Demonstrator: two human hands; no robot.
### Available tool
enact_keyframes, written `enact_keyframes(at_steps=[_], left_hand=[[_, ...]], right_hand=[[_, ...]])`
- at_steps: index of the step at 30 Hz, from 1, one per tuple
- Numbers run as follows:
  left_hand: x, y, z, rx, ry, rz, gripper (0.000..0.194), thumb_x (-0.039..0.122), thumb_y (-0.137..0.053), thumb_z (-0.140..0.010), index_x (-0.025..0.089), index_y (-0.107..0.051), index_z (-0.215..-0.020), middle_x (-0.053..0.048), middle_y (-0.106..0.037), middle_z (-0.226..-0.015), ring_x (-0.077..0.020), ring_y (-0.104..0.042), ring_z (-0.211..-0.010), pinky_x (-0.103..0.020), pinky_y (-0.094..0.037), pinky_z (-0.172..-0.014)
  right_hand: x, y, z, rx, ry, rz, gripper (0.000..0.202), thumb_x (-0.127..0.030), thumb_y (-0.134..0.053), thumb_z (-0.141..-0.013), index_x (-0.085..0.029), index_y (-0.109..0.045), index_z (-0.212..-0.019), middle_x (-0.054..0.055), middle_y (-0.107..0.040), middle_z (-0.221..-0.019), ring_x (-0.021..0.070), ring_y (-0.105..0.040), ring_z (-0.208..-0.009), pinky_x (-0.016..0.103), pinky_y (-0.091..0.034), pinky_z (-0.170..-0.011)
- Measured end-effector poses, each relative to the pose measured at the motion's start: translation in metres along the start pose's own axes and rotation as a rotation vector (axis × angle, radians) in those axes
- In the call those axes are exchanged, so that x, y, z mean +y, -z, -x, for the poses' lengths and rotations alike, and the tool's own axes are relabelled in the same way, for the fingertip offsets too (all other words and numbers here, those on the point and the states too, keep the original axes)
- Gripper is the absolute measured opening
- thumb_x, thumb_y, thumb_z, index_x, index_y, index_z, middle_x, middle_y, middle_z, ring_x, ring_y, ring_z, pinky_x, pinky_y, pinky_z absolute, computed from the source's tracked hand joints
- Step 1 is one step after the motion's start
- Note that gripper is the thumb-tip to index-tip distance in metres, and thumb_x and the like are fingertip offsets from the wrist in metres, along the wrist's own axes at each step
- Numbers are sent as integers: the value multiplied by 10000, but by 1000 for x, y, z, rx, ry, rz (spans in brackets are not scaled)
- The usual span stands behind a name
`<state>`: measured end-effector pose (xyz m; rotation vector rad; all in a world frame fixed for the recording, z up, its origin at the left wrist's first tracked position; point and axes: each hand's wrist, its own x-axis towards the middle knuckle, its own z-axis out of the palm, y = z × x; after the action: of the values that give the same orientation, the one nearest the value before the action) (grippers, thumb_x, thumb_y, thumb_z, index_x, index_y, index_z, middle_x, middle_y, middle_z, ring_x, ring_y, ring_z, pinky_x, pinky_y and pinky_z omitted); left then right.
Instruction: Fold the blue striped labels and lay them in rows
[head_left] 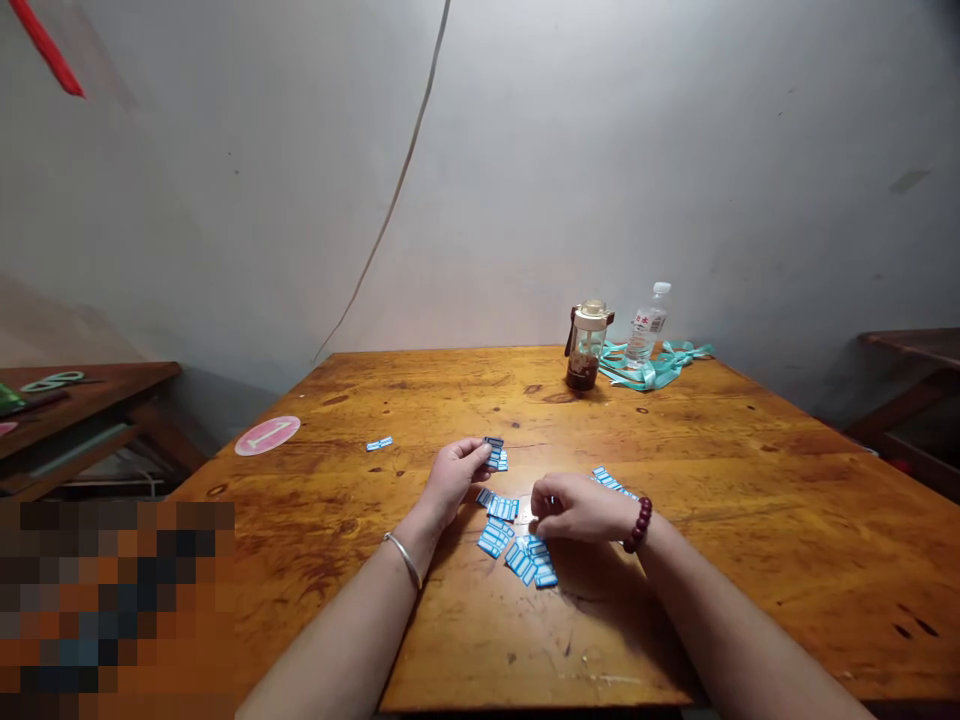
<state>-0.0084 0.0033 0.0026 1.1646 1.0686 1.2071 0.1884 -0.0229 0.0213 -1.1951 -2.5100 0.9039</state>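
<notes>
left hand [459,472]: thumb and fingers pinch several blue-and-white slips [495,461]. right hand [576,508]: fingers curled, tips close together; whether they grip anything cannot be told. loose slips [496,538] lie on the wooden table [315,540], just beside the right fingertips.

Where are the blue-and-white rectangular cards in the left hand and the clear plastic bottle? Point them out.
Blue-and-white rectangular cards [496,459]: head view, middle of held bunch.
Clear plastic bottle [646,331]: head view, middle of its body.
</notes>
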Motion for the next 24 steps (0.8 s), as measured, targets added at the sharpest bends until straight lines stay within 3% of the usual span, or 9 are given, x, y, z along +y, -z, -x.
enact_keyframes(at_steps=[2,4,8,12,16,24], left_hand=[[1,1,0,-2,-3,-6,267,373,-610,-632,129,-610,-739,-31,-602,-661,-95,-538,-570,-192,-407,-531],[1,1,0,-10,-5,-17,261,378,-606,-635,134,-607,-728,-26,-605,-660,-92,-541,-569,-192,-409,-532],[1,1,1,-5,-1,-23,258,387,-609,-627,141,-600,-706,-18,-605,-649,-90,-543,-565,-188,-408,-525],[1,1,0,4,-7,-36,267,395,-599,-636,136,-596,-697,-25,-602,-652,-98,-550,-586,-188,-410,-532],[1,2,0,18,-3,-39,292,410,-602,-628,129,-595,-706,-36,-604,-658,-107,-554,-592,-191,-414,-529],[-1,7,-4,55,-20,-20,278,394,-602,-634,131,-589,-723,-24,-592,-649,-93,-548,-563,-189,-414,-522]], right_hand=[[-5,-4,2,-92,59,92,272,-314,-623,-594,-188,-590,-833,-5,-564,-738,100,-459,-598,183,-300,-498],[-10,-10,1,-101,106,168,326,-316,-649,-556,-189,-594,-851,5,-564,-780,107,-457,-625,184,-293,-505],[-5,-13,-3,-103,67,178,126,-215,-593,-588,-169,-603,-705,-5,-573,-679,98,-452,-581,180,-272,-478],[17,-2,-4,-56,-81,7,72,-191,-574,-600,-164,-601,-661,-18,-575,-592,86,-449,-510,175,-277,-446],[30,3,-4,-12,-108,-183,62,-197,-573,-613,-158,-594,-657,-22,-559,-563,78,-443,-477,167,-297,-427],[12,-12,-15,105,-99,-541,81,-227,-535,-659,-147,-531,-672,-52,-460,-512,49,-374,-429,152,-278,-392]])
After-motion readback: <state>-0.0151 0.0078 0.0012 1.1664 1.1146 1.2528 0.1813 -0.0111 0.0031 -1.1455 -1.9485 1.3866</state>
